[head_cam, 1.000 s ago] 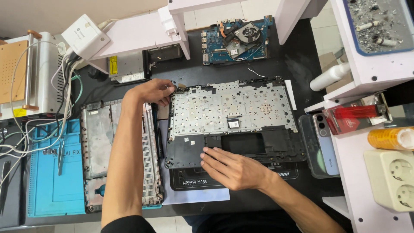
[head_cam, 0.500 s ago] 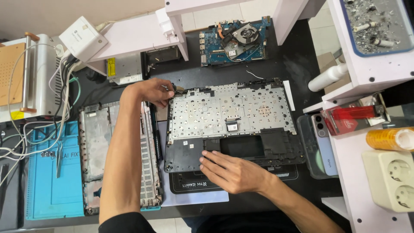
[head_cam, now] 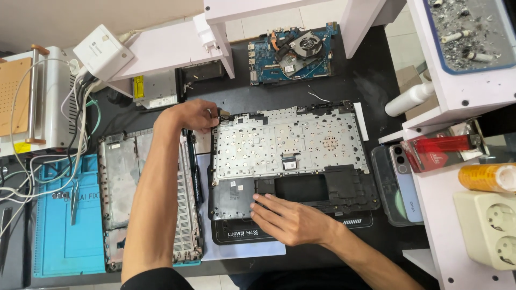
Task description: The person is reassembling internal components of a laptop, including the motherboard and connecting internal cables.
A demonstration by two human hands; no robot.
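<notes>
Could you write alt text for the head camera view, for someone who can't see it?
A person works on an opened laptop keyboard panel on a black workbench: the left hand grips its top left corner, the right hand lies flat on its lower edge. A blue circuit board with fan lies above, a laptop base shell to the left.

Left arm runs up from bottom left of frame, forearm near vertical, wrist bent right. Left hand (head_cam: 189,116) upper middle-left, fingers curled, tips pinched together. Right arm comes in from bottom right, angled up-left. Right hand (head_cam: 290,219) lower center, palm down, fingers spread flat, pointing left.
</notes>
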